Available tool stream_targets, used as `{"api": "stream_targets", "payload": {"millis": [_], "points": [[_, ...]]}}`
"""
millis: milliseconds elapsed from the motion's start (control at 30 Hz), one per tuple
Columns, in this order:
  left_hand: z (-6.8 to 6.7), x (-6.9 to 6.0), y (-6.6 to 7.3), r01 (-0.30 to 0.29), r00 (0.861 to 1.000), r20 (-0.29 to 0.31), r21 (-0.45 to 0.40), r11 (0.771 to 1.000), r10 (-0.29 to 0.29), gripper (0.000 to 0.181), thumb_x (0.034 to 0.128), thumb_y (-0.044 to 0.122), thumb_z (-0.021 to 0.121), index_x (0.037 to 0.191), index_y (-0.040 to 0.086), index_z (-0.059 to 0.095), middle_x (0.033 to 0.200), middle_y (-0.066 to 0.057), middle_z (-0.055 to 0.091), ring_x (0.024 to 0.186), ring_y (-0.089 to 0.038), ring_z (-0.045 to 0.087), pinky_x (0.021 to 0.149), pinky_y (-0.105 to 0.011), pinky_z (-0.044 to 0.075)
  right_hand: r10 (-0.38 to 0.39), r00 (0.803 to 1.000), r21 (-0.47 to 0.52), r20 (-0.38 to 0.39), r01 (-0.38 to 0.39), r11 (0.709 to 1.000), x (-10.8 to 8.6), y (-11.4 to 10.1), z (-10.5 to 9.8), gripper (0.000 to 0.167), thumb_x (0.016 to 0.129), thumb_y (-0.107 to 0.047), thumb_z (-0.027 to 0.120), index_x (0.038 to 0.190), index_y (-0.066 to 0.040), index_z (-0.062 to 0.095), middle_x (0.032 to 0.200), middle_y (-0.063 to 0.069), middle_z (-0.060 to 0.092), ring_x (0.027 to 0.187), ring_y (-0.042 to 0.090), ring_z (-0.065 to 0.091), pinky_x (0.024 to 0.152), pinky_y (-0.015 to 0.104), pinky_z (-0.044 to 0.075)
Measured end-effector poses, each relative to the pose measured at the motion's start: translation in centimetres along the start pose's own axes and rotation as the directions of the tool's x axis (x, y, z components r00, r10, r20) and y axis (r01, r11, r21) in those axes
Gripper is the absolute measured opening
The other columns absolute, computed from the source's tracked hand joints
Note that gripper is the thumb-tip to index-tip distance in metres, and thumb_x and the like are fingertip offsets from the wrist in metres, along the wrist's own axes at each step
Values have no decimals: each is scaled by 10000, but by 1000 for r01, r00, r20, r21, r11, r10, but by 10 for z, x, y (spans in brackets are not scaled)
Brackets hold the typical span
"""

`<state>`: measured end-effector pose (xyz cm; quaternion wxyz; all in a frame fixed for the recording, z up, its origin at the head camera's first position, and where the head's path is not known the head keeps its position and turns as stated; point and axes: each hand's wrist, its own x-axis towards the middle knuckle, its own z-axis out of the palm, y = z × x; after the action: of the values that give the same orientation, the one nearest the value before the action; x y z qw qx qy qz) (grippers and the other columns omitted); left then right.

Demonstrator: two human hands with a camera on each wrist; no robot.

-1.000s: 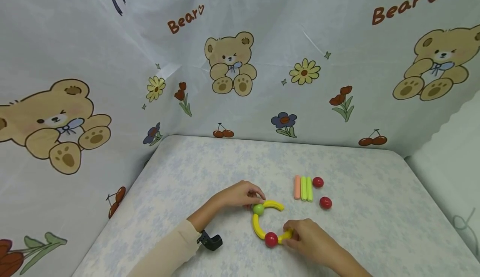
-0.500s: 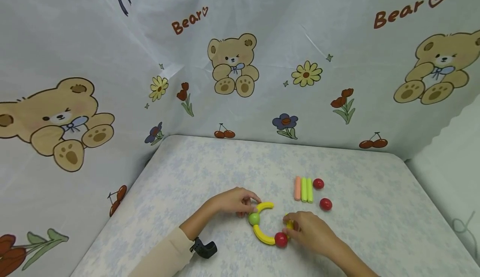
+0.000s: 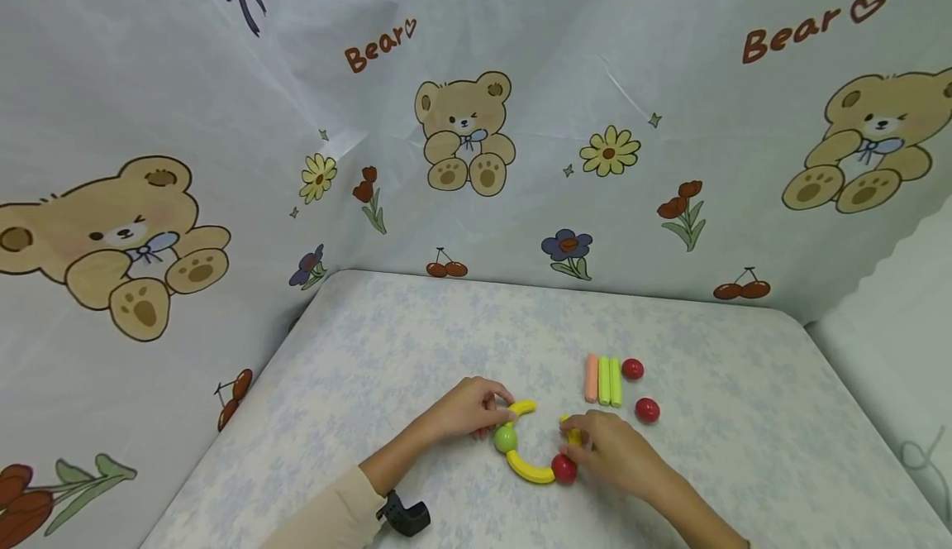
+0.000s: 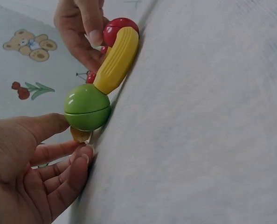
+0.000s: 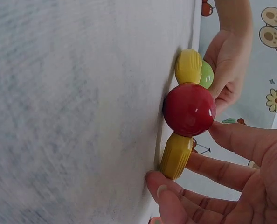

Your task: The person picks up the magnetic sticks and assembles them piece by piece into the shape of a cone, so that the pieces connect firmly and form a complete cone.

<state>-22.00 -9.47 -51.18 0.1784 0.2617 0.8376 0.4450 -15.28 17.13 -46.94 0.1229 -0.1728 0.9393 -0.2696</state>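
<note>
On the table lies an open ring of curved yellow pieces joined by balls. A green ball (image 3: 505, 438) sits at its left, with the upper yellow curved piece (image 3: 525, 407) above it. The lower yellow curved piece (image 3: 530, 470) runs to a red ball (image 3: 564, 469). My left hand (image 3: 470, 408) pinches the upper piece beside the green ball; in the left wrist view its thumb is at the ball. My right hand (image 3: 617, 450) holds the right yellow curved piece (image 5: 176, 156), thumb at the red ball, partly covering the piece in the head view.
Behind the right hand lie an orange stick (image 3: 591, 378) and two lime-yellow sticks (image 3: 610, 381). Two loose red balls (image 3: 647, 410) lie to their right. A bear-print cloth (image 3: 476, 226) hangs behind the table (image 3: 402, 326).
The right hand has moved up with its yellow piece, which now points upward from the red ball. The red ball has shifted right; the left hand and green ball have shifted slightly down and left.
</note>
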Motion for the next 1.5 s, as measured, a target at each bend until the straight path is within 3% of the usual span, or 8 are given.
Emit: {"api": "stream_targets", "payload": {"millis": [167, 333, 533, 667, 900, 1267, 1500], "points": [[6, 3, -7, 10, 998, -58, -13, 1000, -11, 248, 956, 283, 737, 1158, 139, 737, 602, -6, 610, 395, -118, 531, 384, -246, 468, -24, 1000, 26, -2, 24, 999, 0, 1, -3, 246, 889, -192, 789, 1108, -80, 783, 941, -27, 722, 707, 116, 535, 545, 233, 460], [11, 4, -11, 8, 995, -102, -24, 1000, -11, 233, 939, 321, 754, 1137, 198, 745, 562, 26, 553, 362, -97, 473, 353, -244, 426, 1, 995, 28, -98, 2, 1000, -6, 4, -15, 195, 892, -201, 792, 1062, -103, 793, 837, -71, 688, 666, 83, 565, 546, 218, 492], [14, 4, -12, 19, 991, -130, -37, 999, -24, 226, 921, 331, 773, 1113, 211, 757, 556, 31, 552, 352, -88, 447, 344, -241, 404, 8, 961, -42, -276, -20, 999, -13, 24, -38, 213, 879, -170, 807, 1066, -71, 778, 784, -66, 663, 667, 90, 570, 544, 219, 490], [14, 3, -14, 28, 991, -127, -39, 999, -33, 229, 923, 332, 770, 1116, 208, 761, 574, 40, 571, 359, -93, 444, 347, -245, 403, 15, 944, -131, -329, -61, 990, -16, 46, -51, 276, 858, -178, 827, 1086, -37, 763, 813, -35, 672, 694, 130, 581, 549, 274, 497], [14, 4, -15, 17, 993, -118, -57, 998, -23, 238, 931, 326, 760, 1134, 202, 758, 609, 41, 612, 371, -93, 441, 353, -247, 399, 151, 959, -185, -239, -198, 963, -18, 74, -62, 433, 810, -269, 866, 1134, -13, 736, 933, 74, 704, 807, 231, 633, 579, 363, 535], [14, 2, -14, 18, 993, -120, -62, 998, -25, 219, 937, 264, 758, 1140, 183, 759, 622, 30, 624, 373, -85, 439, 355, -236, 391, 112, 984, -163, -136, -134, 977, -7, 83, -56, 342, 817, -153, 854, 1111, -16, 747, 821, -13, 670, 735, 147, 596, 634, 337, 538], [14, 1, -14, 10, 991, -130, -66, 998, -19, 210, 938, 247, 757, 1138, 184, 758, 625, 27, 628, 366, -75, 433, 352, -234, 386, 115, 984, -162, -139, -138, 977, -6, 79, -58, 333, 810, -163, 864, 1084, -22, 737, 800, -13, 662, 726, 145, 590, 614, 321, 532]]}}
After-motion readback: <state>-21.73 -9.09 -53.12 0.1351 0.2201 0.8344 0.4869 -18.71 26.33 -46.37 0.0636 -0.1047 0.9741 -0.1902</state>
